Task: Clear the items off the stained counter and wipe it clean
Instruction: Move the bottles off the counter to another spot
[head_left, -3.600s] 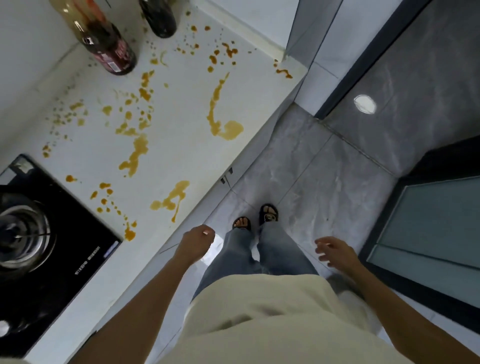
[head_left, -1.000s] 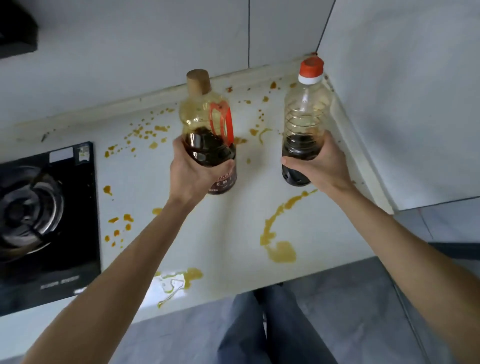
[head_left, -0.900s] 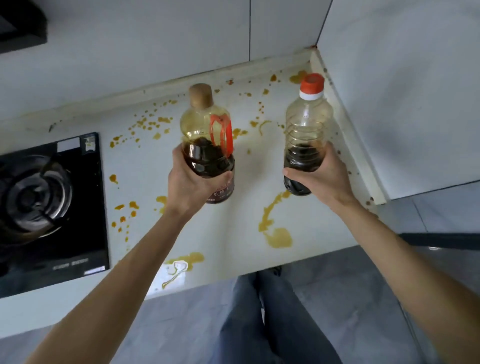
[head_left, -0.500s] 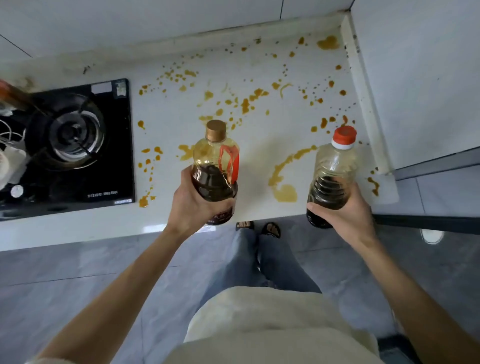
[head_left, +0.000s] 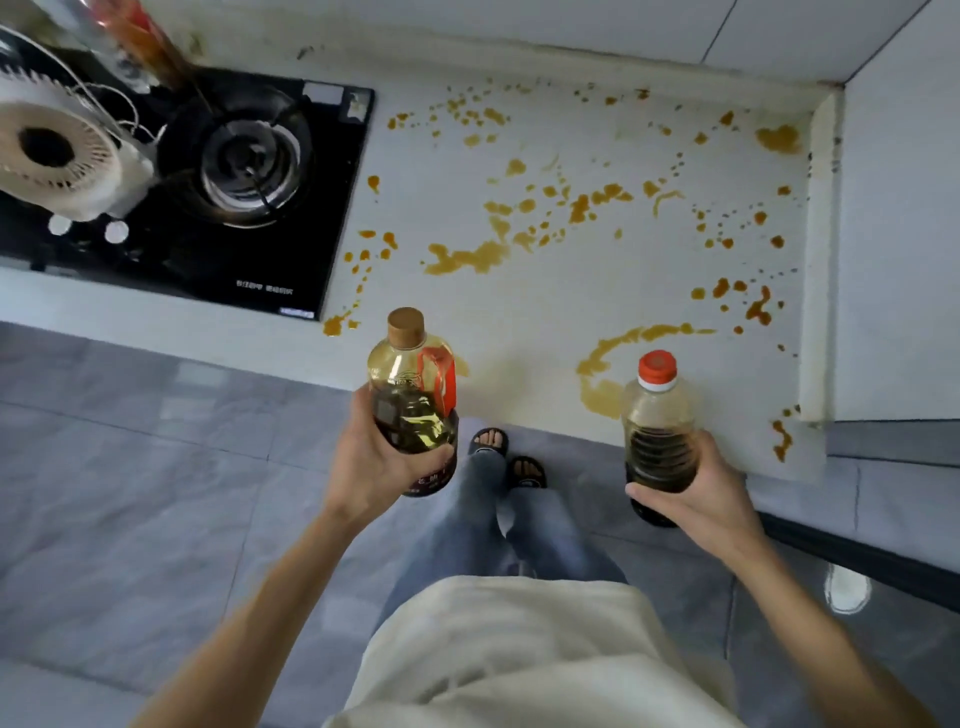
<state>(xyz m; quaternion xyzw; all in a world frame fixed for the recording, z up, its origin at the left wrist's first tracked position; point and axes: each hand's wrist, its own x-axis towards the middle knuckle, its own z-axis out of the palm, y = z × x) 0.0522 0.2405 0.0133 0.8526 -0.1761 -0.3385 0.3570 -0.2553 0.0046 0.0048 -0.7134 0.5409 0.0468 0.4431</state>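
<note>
no legible text, stove (head_left: 291, 218) print blurred

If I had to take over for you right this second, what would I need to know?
Left hand grips the brown-capped bottle; right hand grips the red-capped bottle. Both bottles are lifted off the counter, held over the floor in front of it.
Done: bottles cleared from the stained patch.
Left: set the bottles down somewhere else, then wipe the orange-brown stains. No cloth is in view. The stove sits left of the stains.
</note>
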